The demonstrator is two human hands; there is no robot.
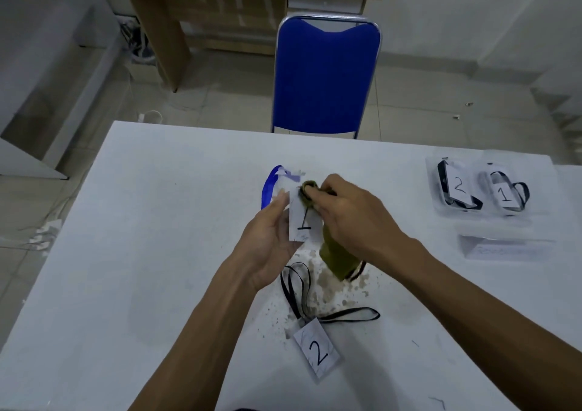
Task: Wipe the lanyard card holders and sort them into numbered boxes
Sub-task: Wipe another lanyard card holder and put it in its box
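1. Left hand (271,240) grips the clear card holder marked 1 (304,221) above the white bench (157,253); right hand (349,212) pinches an olive cloth (337,256) against it.
2. Wiping step; next, probably the clear box labelled 1 (507,193).

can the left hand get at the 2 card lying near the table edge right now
Probably not yet: the left hand is holding the 1 card while the right hand wipes it with the cloth. The 2 card itself lies uncovered, just below the left forearm.
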